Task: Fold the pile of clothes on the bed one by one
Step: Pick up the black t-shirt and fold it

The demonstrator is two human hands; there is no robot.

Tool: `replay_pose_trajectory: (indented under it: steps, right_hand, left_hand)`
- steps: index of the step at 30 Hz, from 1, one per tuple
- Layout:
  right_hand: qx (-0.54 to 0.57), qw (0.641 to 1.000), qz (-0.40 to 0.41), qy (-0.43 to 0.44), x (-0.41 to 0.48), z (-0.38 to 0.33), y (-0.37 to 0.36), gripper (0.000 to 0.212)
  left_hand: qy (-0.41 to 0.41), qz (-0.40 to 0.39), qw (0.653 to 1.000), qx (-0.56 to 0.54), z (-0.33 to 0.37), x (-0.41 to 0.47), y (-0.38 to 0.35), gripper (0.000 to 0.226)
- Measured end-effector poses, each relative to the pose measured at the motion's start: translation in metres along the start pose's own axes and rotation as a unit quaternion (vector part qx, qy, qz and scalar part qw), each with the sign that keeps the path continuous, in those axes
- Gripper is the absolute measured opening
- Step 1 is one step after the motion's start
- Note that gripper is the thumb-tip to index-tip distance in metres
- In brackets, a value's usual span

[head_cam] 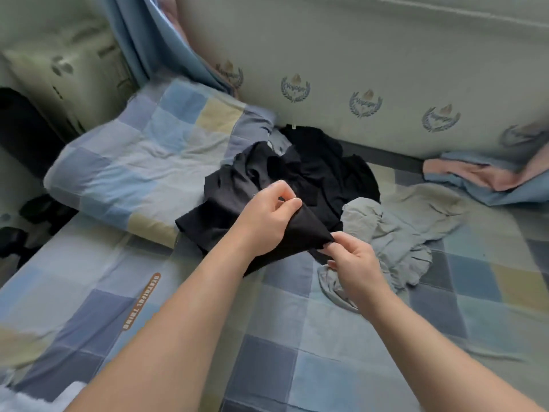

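Mid-frame: my left hand [267, 221] grips an edge of the black garment [234, 200], thumb over fingers. My right hand [353, 260] pinches its corner just lower right. The rest of it trails onto the dark pile [326, 171] at centre. A grey garment [395, 233] lies crumpled right of centre on the checked bed [297, 367]. I see no folded stack; I judge the work barely begun.
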State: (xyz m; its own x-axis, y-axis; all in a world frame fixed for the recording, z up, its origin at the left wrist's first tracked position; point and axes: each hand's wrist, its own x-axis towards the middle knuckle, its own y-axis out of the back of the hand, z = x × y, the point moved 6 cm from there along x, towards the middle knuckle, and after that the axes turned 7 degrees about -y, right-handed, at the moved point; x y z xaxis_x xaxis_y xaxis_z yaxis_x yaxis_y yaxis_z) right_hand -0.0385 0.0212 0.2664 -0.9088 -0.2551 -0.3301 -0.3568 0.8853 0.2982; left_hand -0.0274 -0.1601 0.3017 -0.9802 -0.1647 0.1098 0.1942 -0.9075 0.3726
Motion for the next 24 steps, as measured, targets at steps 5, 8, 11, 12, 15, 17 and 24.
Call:
replay_pose_trajectory:
  steps: [5,8,11,12,15,17,24]
  right_hand:
    - [-0.03,0.997,0.036,0.059,-0.164,-0.079,0.102,0.021]
    - [-0.043,0.996,0.025,0.074,-0.239,-0.139,0.138,0.02]
    - [0.011,0.998,0.024,0.065,-0.295,-0.194,0.164,0.023]
    - [0.038,0.997,0.023,0.061,-0.311,-0.21,0.172,0.024]
    - [0.078,0.994,0.017,0.068,-0.348,-0.241,0.192,0.032]
    - [0.109,0.991,0.024,0.077,-0.364,-0.251,0.2,0.033]
    - [0.001,0.973,0.162,0.162,-0.432,-0.273,0.186,0.024]
  left_hand:
    - [-0.087,0.017,0.996,0.003,0.172,-0.094,0.0,0.019]
    - [-0.095,0.022,0.995,0.012,0.272,-0.132,0.019,0.018]
    - [-0.11,0.023,0.994,0.012,0.361,-0.161,0.037,0.018]
    - [-0.116,0.022,0.993,0.018,0.386,-0.168,0.041,0.018]
    - [-0.139,0.005,0.99,0.029,0.438,-0.179,0.048,0.021]
    - [-0.145,-0.008,0.989,0.0,0.455,-0.184,0.052,0.02]
    - [-0.095,-0.026,0.991,-0.088,0.483,-0.2,0.074,0.018]
